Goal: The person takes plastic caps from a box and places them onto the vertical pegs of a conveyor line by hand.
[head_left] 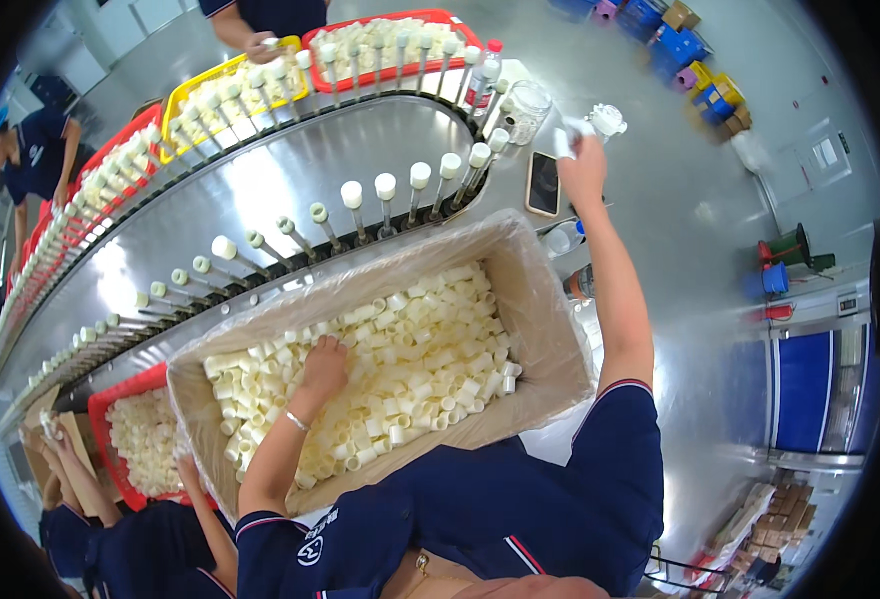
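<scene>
My left hand [324, 369] reaches into a large lined carton [550, 329] among many short white plastic caps [425, 364]. Its fingers are curled down onto the caps, and whatever they grasp is hidden. Out past the carton's far right corner, my right hand [586, 165] is closed on a small white piece [563, 143], its outline partly blurred. Beside that hand lie a phone [543, 184], a clear jar [530, 105] and a white lumpy object [608, 120]. White caps sit on upright pins [385, 190] along the conveyor just beyond the carton.
The conveyor loops around a steel table [290, 160]. Red crates [465, 30] and a yellow crate [305, 85] of caps line its far side. Bottles [485, 75] stand near its right end. Co-workers [260, 20] are at the far side and left; another red crate [105, 439] is left.
</scene>
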A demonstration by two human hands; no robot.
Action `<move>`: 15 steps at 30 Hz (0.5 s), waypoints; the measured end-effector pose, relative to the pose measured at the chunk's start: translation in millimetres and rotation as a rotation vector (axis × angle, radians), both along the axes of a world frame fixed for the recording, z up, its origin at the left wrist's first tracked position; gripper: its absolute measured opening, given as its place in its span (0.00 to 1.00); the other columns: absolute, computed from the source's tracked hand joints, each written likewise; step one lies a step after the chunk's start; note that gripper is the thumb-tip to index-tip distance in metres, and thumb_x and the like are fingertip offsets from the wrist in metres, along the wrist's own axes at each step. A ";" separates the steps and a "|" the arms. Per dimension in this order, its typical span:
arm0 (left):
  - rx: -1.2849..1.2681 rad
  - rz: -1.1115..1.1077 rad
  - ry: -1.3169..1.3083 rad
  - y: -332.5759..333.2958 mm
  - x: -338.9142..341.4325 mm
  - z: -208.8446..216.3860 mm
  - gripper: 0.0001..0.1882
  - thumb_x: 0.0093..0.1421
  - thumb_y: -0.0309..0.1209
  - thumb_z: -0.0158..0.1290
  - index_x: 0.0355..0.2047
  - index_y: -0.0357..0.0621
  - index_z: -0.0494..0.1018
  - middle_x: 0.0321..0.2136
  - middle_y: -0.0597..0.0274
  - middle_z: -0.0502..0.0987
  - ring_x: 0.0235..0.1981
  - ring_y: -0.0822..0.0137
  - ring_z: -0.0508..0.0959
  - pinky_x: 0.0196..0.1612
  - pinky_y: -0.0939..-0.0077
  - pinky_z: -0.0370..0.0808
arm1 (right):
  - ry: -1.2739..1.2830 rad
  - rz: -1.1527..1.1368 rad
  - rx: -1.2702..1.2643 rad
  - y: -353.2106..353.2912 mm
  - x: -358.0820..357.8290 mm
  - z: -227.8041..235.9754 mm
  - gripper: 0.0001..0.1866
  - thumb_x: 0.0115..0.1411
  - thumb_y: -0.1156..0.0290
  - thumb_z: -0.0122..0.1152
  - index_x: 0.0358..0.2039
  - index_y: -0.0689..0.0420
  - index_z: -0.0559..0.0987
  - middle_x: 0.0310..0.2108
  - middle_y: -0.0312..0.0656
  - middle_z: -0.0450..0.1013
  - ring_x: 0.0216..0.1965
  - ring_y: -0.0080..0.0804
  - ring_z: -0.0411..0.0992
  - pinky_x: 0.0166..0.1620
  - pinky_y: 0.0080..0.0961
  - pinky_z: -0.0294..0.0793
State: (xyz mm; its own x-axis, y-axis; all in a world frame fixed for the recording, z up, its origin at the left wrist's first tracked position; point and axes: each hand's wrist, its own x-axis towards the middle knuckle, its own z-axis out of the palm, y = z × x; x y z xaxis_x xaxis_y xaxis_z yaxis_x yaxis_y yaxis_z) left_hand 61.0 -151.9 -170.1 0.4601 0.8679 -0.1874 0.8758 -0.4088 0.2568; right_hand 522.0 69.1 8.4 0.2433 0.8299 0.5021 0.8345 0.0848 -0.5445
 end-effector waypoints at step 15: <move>-0.014 0.040 0.006 5.3 4.9 -5.8 0.16 0.35 0.23 0.53 0.29 0.38 0.71 0.35 0.51 0.70 0.43 0.52 0.69 0.43 0.60 0.69 | 0.027 -0.664 -0.767 46.9 25.2 -116.3 0.46 0.41 0.39 0.69 0.49 0.67 0.70 0.56 0.56 0.59 0.58 0.51 0.55 0.60 0.39 0.57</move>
State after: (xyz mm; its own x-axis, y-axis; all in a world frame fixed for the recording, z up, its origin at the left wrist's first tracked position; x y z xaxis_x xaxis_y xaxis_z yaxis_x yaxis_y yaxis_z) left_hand 65.9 -146.6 -175.9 0.4242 0.8827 -0.2025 0.8928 -0.3701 0.2568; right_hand 547.2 116.1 -107.8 0.7762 0.6187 -0.1215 0.5721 -0.7721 -0.2768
